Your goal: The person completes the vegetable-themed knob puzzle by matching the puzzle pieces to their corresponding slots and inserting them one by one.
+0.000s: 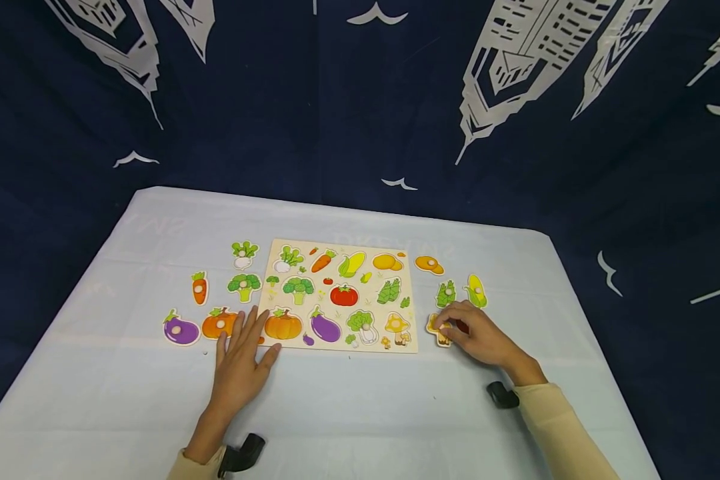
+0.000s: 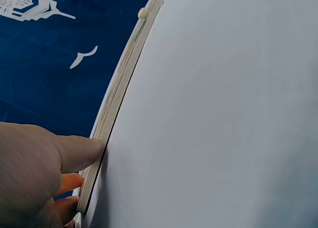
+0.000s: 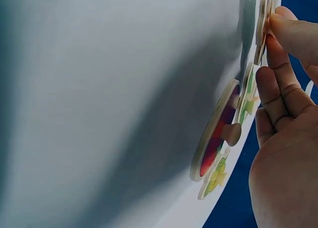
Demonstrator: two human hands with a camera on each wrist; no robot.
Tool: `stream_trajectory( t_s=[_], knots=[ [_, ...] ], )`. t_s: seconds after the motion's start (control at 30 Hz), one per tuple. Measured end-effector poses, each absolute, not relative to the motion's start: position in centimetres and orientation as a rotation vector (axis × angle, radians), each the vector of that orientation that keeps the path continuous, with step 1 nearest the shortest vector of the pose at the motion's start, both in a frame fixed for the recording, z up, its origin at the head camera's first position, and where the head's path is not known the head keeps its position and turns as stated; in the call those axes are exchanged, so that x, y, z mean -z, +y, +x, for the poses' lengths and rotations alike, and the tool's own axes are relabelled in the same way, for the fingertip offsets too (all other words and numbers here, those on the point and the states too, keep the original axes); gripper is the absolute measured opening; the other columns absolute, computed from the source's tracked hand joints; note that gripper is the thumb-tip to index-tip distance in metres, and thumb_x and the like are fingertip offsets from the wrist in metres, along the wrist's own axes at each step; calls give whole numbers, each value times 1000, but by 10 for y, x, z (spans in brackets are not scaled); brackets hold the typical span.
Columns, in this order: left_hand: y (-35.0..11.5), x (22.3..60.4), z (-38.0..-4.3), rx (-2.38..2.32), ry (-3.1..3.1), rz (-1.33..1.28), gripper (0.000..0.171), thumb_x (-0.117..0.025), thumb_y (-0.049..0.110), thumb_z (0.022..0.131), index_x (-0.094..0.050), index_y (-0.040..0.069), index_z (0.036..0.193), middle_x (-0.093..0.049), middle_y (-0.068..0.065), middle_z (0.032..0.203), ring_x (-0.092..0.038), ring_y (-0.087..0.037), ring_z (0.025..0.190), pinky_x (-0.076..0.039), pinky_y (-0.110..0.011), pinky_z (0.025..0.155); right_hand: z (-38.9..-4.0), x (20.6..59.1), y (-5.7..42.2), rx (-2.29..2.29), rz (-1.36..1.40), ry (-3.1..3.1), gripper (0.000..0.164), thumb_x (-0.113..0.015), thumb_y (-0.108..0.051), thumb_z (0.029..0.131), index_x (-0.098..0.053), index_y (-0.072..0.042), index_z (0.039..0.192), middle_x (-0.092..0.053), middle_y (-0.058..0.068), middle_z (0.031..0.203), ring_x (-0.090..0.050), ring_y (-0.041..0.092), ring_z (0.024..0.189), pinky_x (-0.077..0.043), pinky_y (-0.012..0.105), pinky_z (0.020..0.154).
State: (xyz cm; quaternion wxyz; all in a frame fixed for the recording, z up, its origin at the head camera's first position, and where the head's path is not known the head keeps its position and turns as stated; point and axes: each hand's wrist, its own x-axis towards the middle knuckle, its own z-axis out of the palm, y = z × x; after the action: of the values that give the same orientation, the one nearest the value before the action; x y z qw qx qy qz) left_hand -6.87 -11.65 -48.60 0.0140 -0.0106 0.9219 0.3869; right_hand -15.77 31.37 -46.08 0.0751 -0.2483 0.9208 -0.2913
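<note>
A wooden vegetable puzzle board [image 1: 342,313] lies flat on the table, printed with coloured pictures. My left hand [image 1: 243,367] rests at its lower-left corner with fingers spread and straight; in the left wrist view the thumb [image 2: 79,151] touches the board's edge [image 2: 117,109]. A pumpkin piece [image 1: 215,323] lies just by those fingers. To the board's right, my right hand [image 1: 477,333] pinches a mushroom piece [image 1: 440,339] between thumb and fingertips. In the right wrist view this piece [image 3: 262,22] is seen edge-on. A red tomato piece [image 3: 216,146] with a knob lies near, mostly hidden under the hand in the head view.
Left of the board lie eggplant [image 1: 181,331], carrot [image 1: 199,290], broccoli [image 1: 244,285] and turnip [image 1: 243,257] pieces. On the right are potato [image 1: 429,265], asparagus [image 1: 446,294] and corn [image 1: 477,291] pieces. A dark blue patterned cloth [image 1: 276,120] hangs behind the white table [image 1: 348,413].
</note>
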Motion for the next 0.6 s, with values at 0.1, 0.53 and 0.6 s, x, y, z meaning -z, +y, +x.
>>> stream_trajectory(
  t_s=[0.1, 0.53, 0.6],
  knots=[
    [-116, 486, -69, -1203, 2867, -35, 69, -64, 16, 96, -32, 4, 156, -18, -24, 165, -4, -44, 154, 8, -66, 117, -158, 459, 312, 868, -731, 2767, 19, -72, -6, 90, -72, -23, 99, -65, -10, 101, -47, 11, 87, -41, 26, 72],
    [-117, 485, -68, -1193, 2861, -42, 69, -63, 17, 97, -31, 5, 156, -18, -24, 165, -4, -43, 154, 8, -66, 118, -157, 457, 306, 884, -727, 2756, 17, -72, -6, 90, -72, -20, 98, -64, -8, 101, -47, 11, 85, -41, 25, 69],
    [-117, 485, -68, -1191, 2863, -40, 69, -63, 17, 97, -31, 5, 156, -18, -24, 165, -4, -43, 154, 8, -66, 118, -156, 456, 305, 888, -737, 2759, 16, -72, -6, 90, -72, -21, 98, -65, -8, 102, -48, 11, 87, -41, 24, 70]
  ],
)
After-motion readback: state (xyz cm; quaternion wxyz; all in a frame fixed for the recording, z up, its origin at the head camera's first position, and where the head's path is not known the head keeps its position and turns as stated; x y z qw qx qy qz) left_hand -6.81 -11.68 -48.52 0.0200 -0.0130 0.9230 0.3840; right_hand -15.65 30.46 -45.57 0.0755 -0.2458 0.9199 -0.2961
